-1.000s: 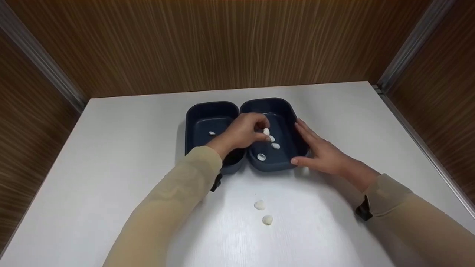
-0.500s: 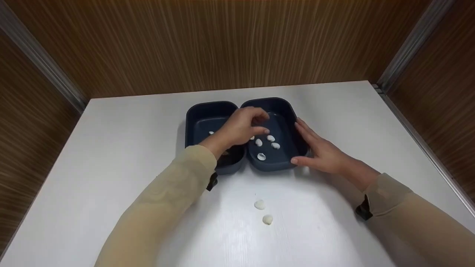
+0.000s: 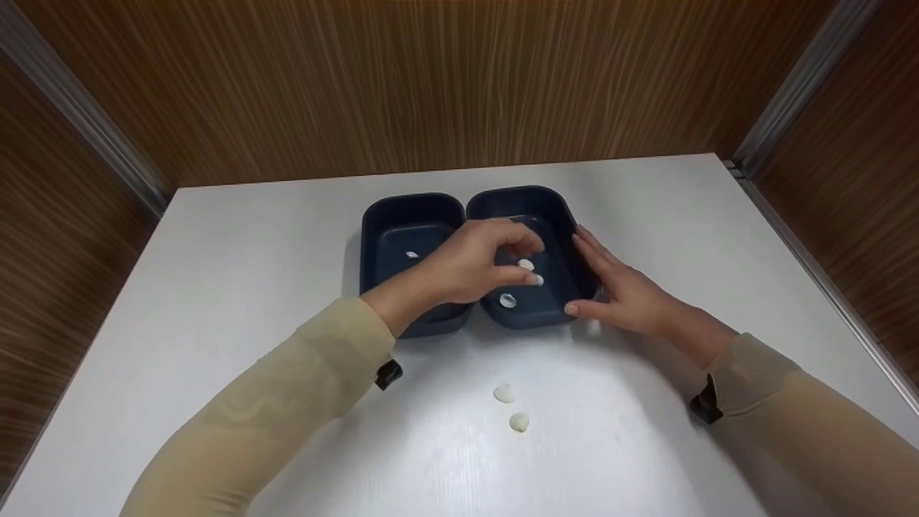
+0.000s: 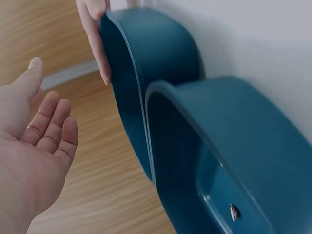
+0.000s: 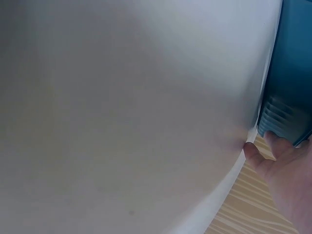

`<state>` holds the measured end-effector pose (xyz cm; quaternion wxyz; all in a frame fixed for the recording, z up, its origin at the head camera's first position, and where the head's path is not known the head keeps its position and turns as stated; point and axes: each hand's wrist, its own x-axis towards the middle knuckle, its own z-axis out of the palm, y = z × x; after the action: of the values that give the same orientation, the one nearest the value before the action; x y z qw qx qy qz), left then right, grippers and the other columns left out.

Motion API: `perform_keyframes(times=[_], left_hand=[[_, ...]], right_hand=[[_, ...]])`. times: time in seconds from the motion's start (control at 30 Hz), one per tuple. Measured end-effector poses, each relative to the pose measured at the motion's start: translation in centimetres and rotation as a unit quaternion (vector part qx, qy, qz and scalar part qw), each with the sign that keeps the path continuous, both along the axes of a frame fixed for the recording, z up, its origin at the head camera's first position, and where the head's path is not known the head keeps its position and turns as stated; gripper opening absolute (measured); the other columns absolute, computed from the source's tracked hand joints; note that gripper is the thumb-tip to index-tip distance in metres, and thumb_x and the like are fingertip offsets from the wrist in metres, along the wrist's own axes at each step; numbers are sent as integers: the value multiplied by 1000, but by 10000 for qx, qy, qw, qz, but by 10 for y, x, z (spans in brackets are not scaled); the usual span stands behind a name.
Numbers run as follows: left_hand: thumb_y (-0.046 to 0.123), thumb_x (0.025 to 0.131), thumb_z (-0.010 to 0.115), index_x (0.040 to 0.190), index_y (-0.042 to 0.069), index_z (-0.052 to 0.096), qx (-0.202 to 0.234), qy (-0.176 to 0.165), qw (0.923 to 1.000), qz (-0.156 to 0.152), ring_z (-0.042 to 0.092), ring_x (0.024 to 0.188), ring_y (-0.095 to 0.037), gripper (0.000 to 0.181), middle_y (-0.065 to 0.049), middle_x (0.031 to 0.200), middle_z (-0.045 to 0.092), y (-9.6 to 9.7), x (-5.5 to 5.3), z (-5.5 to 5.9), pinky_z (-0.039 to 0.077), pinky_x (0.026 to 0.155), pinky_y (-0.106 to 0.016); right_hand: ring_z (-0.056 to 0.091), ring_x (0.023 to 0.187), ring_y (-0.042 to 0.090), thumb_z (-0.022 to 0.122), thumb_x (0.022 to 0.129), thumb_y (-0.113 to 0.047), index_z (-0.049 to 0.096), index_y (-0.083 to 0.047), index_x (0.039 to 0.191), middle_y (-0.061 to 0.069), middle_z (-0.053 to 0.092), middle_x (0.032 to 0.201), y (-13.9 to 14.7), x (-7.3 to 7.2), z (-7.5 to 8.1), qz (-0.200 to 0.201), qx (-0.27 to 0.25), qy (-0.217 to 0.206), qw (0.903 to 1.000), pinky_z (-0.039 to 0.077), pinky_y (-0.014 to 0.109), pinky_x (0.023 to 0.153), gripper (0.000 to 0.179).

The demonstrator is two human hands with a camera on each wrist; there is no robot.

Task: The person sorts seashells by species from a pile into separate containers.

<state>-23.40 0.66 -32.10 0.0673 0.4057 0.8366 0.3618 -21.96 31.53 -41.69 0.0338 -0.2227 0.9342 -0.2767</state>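
Observation:
Two dark blue boxes stand side by side: the left box (image 3: pixel 373 215) and the right box (image 3: pixel 553 197). My left hand (image 3: pixel 477 262) hangs over the right box, thumb and fingers parted. In the left wrist view its palm faces up with nothing in it. Under and beside that hand lie a white seashell (image 3: pixel 526 265), another shell (image 3: pixel 540 280) partly behind the thumb, and a cupped shell (image 3: pixel 507 301). The left box has a small shell (image 3: pixel 412 255). My right hand (image 3: pixel 624 291) rests along the right box's outer side, fingers extended.
Two pale seashells, a farther shell (image 3: pixel 505 393) and a nearer shell (image 3: pixel 520 422), lie on the white table (image 3: pixel 237 273) in front of the boxes. A wood-grain panel (image 3: pixel 445 86) rises behind the table, with similar panels at both sides.
My left hand let go of a shell in the right box, and its fingers spread. It has since shifted right and nearer over the shells. The right hand has stayed in place.

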Motion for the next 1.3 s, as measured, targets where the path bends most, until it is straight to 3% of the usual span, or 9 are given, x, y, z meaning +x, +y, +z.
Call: perform_keyframes(times=[0.2,0.47,0.63,0.77,1.0,1.3], left_hand=[[22,96,82,127,10,73,202,24,9989,-427,65,111,-18,35,-3,118,70,-8,23,-8,52,98,-26],[23,95,83,123,11,75,212,-166,9964,-808,66,108,-17,31,-1,115,71,-14,50,-32,53,94,-25],[22,95,83,123,10,75,237,-266,9947,-959,66,104,-16,32,-2,112,72,-18,62,-48,56,86,-30],[21,95,83,123,10,75,218,-421,9945,-929,66,104,-15,31,-5,112,73,-23,67,-61,57,85,-34],[20,95,84,122,6,75,230,-722,9939,-805,66,104,-18,32,-9,112,74,-31,69,-83,55,86,-30],[16,93,85,121,4,75,167,-991,9921,-746,67,104,-24,32,-11,111,73,-36,70,-99,57,90,-28]], right_hand=[[16,161,36,74,97,-52,7,-21,172,-4,-4,179,0,-1,-1,2,80,5,10000,29,65,122,106],[17,161,36,74,97,-53,8,-19,172,-2,-3,179,0,0,-1,-43,172,47,9998,29,63,122,106],[17,161,36,73,96,-55,9,-19,172,-3,-3,179,-1,1,-1,-114,212,17,9997,30,63,122,106],[17,161,36,74,95,-55,9,-19,172,-2,-2,179,-2,1,-1,-115,164,36,9998,30,63,122,107],[18,161,35,75,95,-52,11,-18,172,-1,-1,179,-1,1,0,-62,150,78,9998,29,63,122,106],[17,161,35,74,96,-53,10,-19,172,-2,-1,179,-1,1,0,-73,147,41,9999,27,63,123,105]])
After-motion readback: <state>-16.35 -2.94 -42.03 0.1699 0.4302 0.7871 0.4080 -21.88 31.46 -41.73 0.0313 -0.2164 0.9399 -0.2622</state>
